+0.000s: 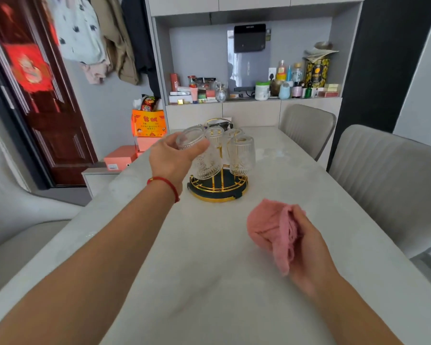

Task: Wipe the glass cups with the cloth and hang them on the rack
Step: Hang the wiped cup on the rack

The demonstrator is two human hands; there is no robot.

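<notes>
A round gold-and-dark rack (219,192) stands on the pale table (209,270), a little beyond the middle. Ribbed glass cups hang upside down on it, one (241,155) on the right side. My left hand (172,158) grips another ribbed glass cup (204,158) by its base, held upside down and tilted at the rack's left side. Whether that cup sits on a peg I cannot tell. My right hand (306,245) holds a bunched pink cloth (269,230) above the table, nearer to me and to the right of the rack.
Two grey chairs (383,190) stand along the table's right side. Behind the table a cabinet shelf (254,99) carries several bottles and boxes. Orange and pink boxes (147,125) are stacked past the table's far left corner. A dark red door (35,95) is at left.
</notes>
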